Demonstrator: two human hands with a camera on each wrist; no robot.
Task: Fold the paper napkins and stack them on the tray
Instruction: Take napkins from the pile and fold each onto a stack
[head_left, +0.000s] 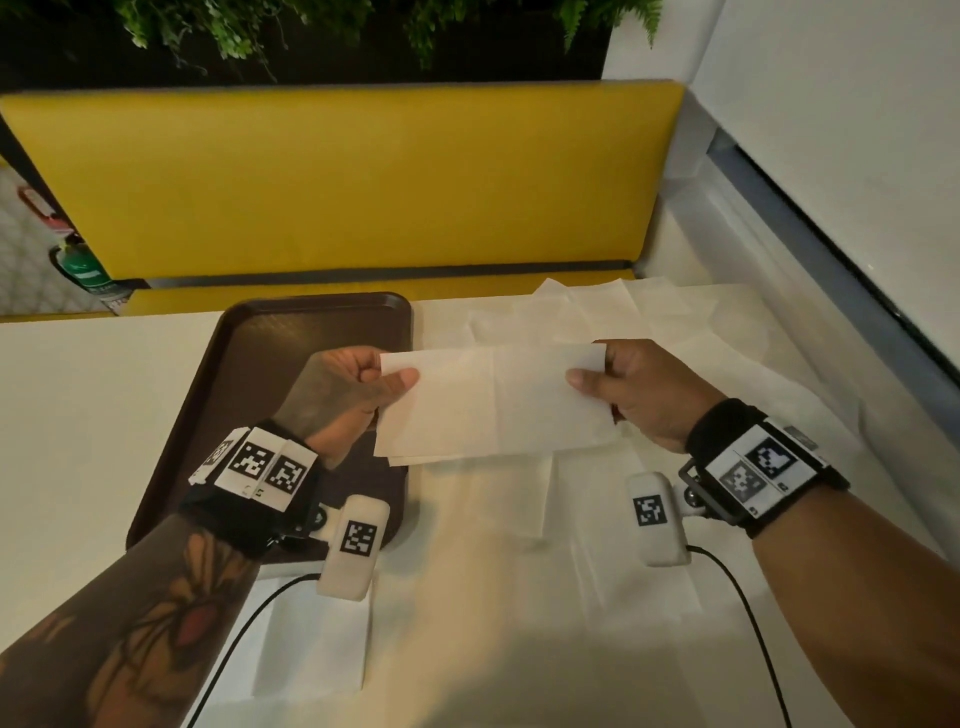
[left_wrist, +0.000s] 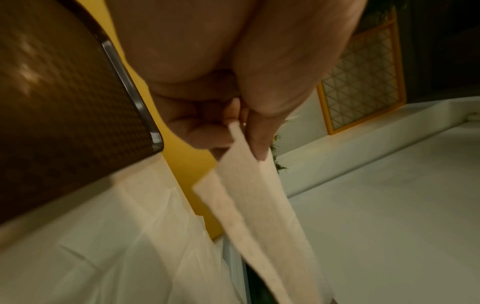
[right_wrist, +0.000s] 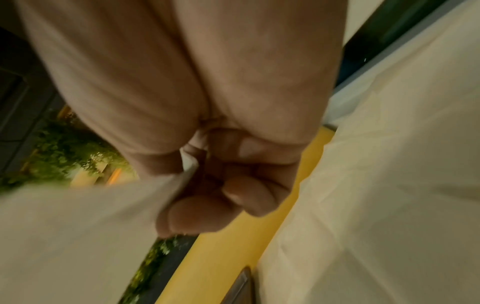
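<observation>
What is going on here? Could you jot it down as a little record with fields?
Setting: white table facing a yellow bench
Held item: paper napkin, folded once, held above the table
Left hand: pinches the napkin's left edge
Right hand: pinches the napkin's right edge
Tray: brown, on the table under the left hand; no napkin stack visible on it
Loose napkins: unfolded, spread over the table right of the tray
Stage: folding under way

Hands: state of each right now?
Left hand: pinching the napkin's left end, thumb on top.
Right hand: pinching the same napkin's right end; it is held above the table.
</observation>
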